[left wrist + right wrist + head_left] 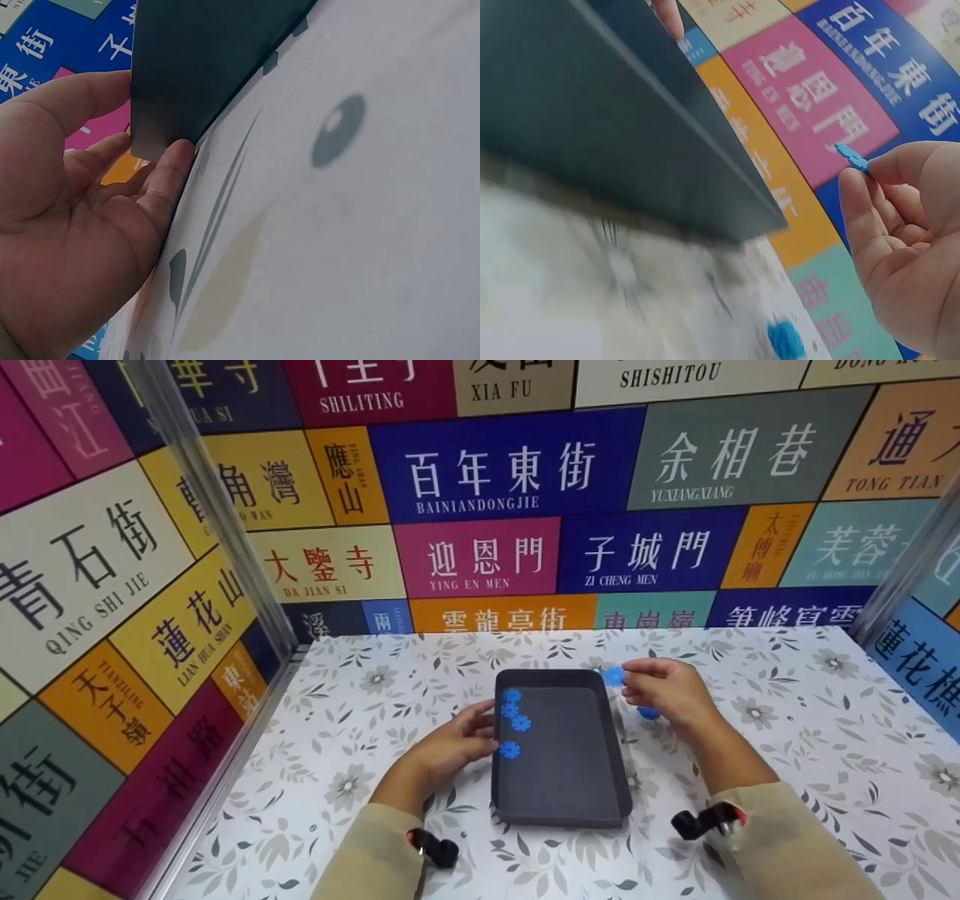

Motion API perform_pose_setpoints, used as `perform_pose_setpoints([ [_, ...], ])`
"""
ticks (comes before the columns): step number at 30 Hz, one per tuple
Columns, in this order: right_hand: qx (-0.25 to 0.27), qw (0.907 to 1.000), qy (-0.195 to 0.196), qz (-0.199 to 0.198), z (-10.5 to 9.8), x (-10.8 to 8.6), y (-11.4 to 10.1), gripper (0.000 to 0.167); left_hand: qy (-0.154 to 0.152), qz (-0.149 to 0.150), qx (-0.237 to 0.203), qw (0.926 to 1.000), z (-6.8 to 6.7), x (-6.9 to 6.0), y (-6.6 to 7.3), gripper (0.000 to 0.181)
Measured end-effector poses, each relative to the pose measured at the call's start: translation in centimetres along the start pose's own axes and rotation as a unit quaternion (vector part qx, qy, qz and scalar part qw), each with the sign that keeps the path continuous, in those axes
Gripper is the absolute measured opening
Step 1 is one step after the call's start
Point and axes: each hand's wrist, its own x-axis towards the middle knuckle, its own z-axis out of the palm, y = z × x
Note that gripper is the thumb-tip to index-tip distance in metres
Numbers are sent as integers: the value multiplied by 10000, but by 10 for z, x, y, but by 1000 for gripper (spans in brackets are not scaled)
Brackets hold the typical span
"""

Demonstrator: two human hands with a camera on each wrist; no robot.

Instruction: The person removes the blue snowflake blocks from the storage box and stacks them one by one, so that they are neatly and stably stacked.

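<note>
A dark grey rectangular tray (562,802) lies on the table, with several blue snowflake-shaped discs (520,723) along the left side of its floor. My left hand (454,746) is at the tray's left side. In the left wrist view, its thumb and fingertips touch the outer wall of the tray (202,60), with the palm bare. Just off the tray's right far corner, my right hand (667,690) pinches one blue snowflake disc (851,157) between thumb and forefinger. Below that hand, another blue disc (649,712) rests on the table, partly hidden by the hand in the head view.
The tabletop (787,750) has a white cover printed with grey flowers and leaves. Behind it and at the left stand walls of coloured panels (510,465) with street names. Metal posts (225,510) mark the corners. Small black cameras (435,849) sit on both sleeves.
</note>
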Motion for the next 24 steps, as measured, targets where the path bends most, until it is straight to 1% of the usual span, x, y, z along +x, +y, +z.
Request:
perform_pose_setpoints([
  [2, -66, 10000, 39, 64, -12, -2, 5, 46, 20, -40, 57, 10000, 0, -1, 0, 80],
  [6, -31, 9996, 135, 248, -32, -2, 20, 43, 54, -119, 138, 9998, -1, -1, 0, 80],
  [8, -5, 9991, 171, 379, -41, 1, 30, 39, 43, -91, 118, 9999, -1, 0, 0, 80],
  [12, -41, 9977, 202, 648, -53, 5, 45, 38, 51, -95, 93, 9999, -1, 0, 0, 81],
  [15, -170, 9959, 219, 856, -57, 6, 53, 43, 66, -147, 141, 9998, -1, 0, 1, 81],
  [18, -342, 9945, 222, 966, -59, 6, 56, 45, 63, -146, 155, 9998, -1, 0, 1, 80],
  [24, -890, 9912, 202, 953, -58, 5, 59, 43, -57, 69, -11, 10000, 0, 1, -1, 81],
])
